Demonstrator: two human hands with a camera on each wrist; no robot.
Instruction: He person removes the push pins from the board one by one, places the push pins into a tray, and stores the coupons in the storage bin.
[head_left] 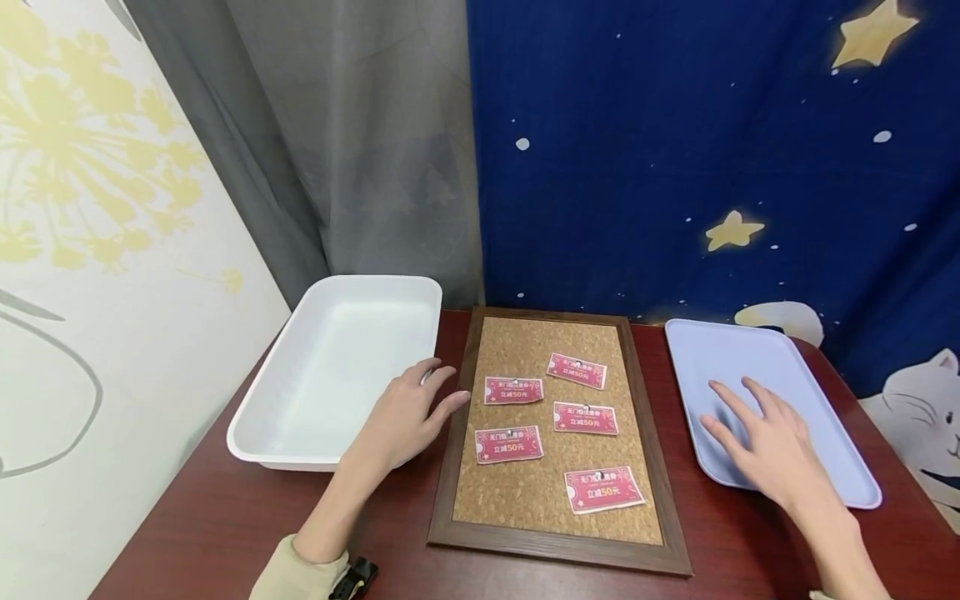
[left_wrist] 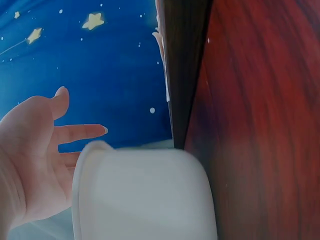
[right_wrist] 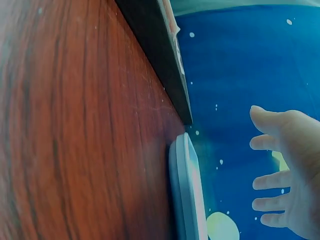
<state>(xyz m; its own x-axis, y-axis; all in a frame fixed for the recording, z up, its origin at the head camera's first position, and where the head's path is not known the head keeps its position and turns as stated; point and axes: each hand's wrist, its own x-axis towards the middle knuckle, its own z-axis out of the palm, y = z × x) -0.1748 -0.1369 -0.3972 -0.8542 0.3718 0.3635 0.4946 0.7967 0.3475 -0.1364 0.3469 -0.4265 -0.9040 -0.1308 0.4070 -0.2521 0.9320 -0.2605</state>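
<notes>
A framed cork board lies on the table between my hands, with several red paper coupons pinned to it. My left hand hovers over the right rim of a deep white tray, its fingers loosely bent toward the board's left edge. In the left wrist view nothing shows in that hand's grasp. Over the shallow light-blue tray hangs my right hand, fingers spread and holding nothing. The right wrist view also has those fingers apart from the blue tray.
The dark red wooden table carries all three items. Behind it hang a grey curtain and a blue curtain with stars. A white patterned wall stands at the left.
</notes>
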